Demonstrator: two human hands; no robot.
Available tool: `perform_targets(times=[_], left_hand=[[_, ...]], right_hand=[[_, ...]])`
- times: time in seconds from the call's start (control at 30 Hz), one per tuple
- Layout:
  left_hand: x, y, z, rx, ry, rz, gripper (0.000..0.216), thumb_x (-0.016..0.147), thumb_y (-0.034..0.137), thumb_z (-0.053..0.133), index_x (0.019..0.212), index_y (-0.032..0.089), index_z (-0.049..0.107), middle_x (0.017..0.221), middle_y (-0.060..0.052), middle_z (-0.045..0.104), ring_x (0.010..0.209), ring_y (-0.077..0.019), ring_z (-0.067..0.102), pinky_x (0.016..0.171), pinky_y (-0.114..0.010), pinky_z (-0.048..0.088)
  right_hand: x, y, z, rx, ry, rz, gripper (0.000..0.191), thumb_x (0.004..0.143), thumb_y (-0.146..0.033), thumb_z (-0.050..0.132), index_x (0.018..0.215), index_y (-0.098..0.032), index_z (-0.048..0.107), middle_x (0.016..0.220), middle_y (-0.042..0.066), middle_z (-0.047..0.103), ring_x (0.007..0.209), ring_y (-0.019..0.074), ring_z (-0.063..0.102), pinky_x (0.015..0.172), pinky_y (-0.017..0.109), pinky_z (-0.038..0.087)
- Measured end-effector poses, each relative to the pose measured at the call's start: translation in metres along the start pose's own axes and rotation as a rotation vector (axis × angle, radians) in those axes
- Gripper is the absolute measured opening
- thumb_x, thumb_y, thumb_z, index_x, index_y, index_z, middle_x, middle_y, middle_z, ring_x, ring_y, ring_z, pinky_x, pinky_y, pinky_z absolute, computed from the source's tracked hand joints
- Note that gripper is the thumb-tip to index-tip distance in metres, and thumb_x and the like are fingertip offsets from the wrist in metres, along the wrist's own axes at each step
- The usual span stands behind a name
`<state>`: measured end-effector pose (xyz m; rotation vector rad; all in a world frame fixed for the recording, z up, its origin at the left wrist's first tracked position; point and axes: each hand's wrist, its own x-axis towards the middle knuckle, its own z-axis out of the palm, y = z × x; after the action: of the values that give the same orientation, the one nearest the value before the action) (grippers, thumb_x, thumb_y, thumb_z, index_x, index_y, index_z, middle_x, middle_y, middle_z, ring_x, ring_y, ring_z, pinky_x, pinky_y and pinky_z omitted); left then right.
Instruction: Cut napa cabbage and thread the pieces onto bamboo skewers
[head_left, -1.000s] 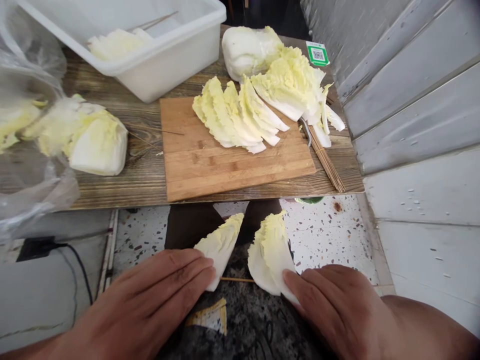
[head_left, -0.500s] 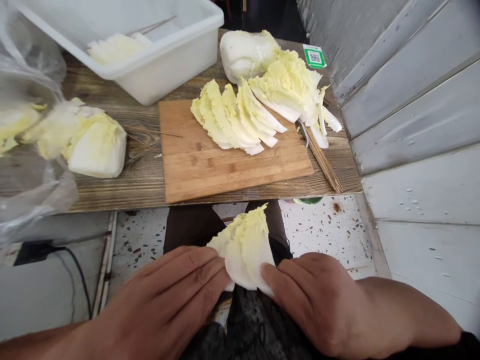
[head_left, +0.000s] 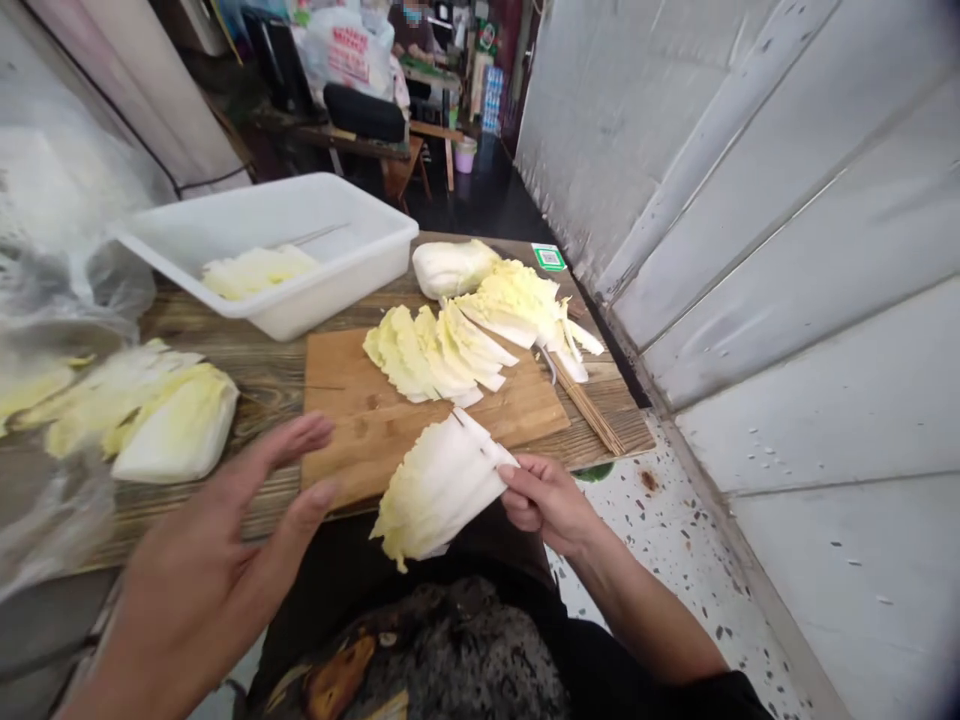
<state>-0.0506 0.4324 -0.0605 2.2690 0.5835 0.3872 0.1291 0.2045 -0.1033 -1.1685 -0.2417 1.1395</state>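
Pinched in my right hand (head_left: pixel 544 500) are pale napa cabbage leaves (head_left: pixel 439 485), held by their white end over my lap. Small dark marks, perhaps a thin skewer, show along that white part. My left hand (head_left: pixel 232 540) is open and holds nothing, its thumb and fingers apart near the left edge of the wooden cutting board (head_left: pixel 341 450). Across the board's far side lies a fan of cut cabbage leaves (head_left: pixel 435 350). To the right, a bundle of thin wooden skewers (head_left: pixel 592 405) sticks out from under more leaves (head_left: pixel 517 300).
A white plastic tub (head_left: pixel 337 285) with some cabbage leaves (head_left: pixel 255 272) inside stands at the back left. Cabbage (head_left: pixel 176 425) and clear plastic bags (head_left: pixel 67 230) are at the left. A whole cabbage (head_left: pixel 450 265) sits behind the board. A metal wall (head_left: pixel 720 250) rises on the right.
My left hand has let go of the cabbage leaves and moved left, opening. My right hand has raised and turned the leaves toward the board. The view has tilted up.
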Motion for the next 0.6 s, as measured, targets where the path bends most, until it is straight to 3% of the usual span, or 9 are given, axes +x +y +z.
perform_targets(times=[0.07,0.17,0.27,0.33,0.43,0.53,0.6], left_hand=[[0.011,0.0,0.016,-0.211,-0.079,-0.143,0.063,0.087,0.054,0.061,0.14,0.025,0.047,0.135,-0.009,0.065,0.124,-0.0313,0.06,0.089,-0.035,0.06],[0.021,0.002,0.036,-0.574,-0.287,-0.288,0.06,0.083,0.054,0.066,0.131,0.019,0.055,0.119,-0.01,0.074,0.112,-0.0276,0.068,0.089,-0.033,0.059],[0.026,-0.01,0.047,-0.641,-0.334,-0.362,0.058,0.084,0.053,0.065,0.127,0.015,0.057,0.107,-0.011,0.078,0.1,-0.0265,0.073,0.08,-0.033,0.062],[0.034,-0.028,0.049,-0.4,-0.19,-0.194,0.053,0.089,0.053,0.058,0.124,0.013,0.059,0.097,-0.011,0.079,0.088,-0.025,0.076,0.073,-0.033,0.062],[0.057,-0.055,0.052,0.128,0.088,0.222,0.04,0.095,0.046,0.047,0.113,0.015,0.066,0.096,-0.011,0.079,0.082,-0.0254,0.075,0.074,-0.037,0.06],[0.082,-0.068,0.058,0.298,0.1,0.448,0.035,0.097,0.037,0.043,0.108,0.018,0.07,0.109,-0.013,0.075,0.1,-0.029,0.069,0.09,-0.044,0.052],[0.096,-0.069,0.064,0.381,0.075,0.583,0.032,0.098,0.031,0.042,0.102,0.02,0.072,0.107,-0.011,0.075,0.103,-0.0286,0.065,0.093,-0.044,0.046]], right_hand=[[0.006,0.004,0.0,0.129,-0.014,0.034,0.051,0.073,-0.051,0.08,0.065,-0.02,0.04,0.048,-0.013,0.036,0.037,0.0,0.014,0.037,0.019,0.007],[0.01,0.003,0.001,0.243,-0.031,0.056,0.05,0.071,-0.046,0.083,0.066,-0.019,0.041,0.048,-0.014,0.038,0.035,-0.0006,0.013,0.035,0.018,0.008],[0.01,0.003,-0.003,0.286,-0.035,0.05,0.05,0.072,-0.044,0.083,0.065,-0.019,0.04,0.048,-0.013,0.039,0.034,-0.0007,0.014,0.034,0.017,0.009],[0.007,0.006,-0.01,0.296,-0.021,0.037,0.051,0.073,-0.046,0.082,0.064,-0.019,0.04,0.047,-0.014,0.037,0.034,-0.0004,0.014,0.033,0.017,0.01],[0.003,0.014,-0.024,0.33,0.033,0.037,0.051,0.073,-0.045,0.082,0.064,-0.02,0.039,0.046,-0.014,0.036,0.034,0.0001,0.014,0.033,0.017,0.011],[-0.002,0.021,-0.036,0.368,0.089,0.053,0.052,0.072,-0.044,0.083,0.064,-0.02,0.038,0.046,-0.014,0.036,0.034,0.0001,0.013,0.033,0.017,0.011],[-0.005,0.025,-0.04,0.384,0.117,0.049,0.053,0.071,-0.044,0.084,0.063,-0.02,0.038,0.046,-0.014,0.037,0.034,-0.0002,0.014,0.033,0.016,0.011]])
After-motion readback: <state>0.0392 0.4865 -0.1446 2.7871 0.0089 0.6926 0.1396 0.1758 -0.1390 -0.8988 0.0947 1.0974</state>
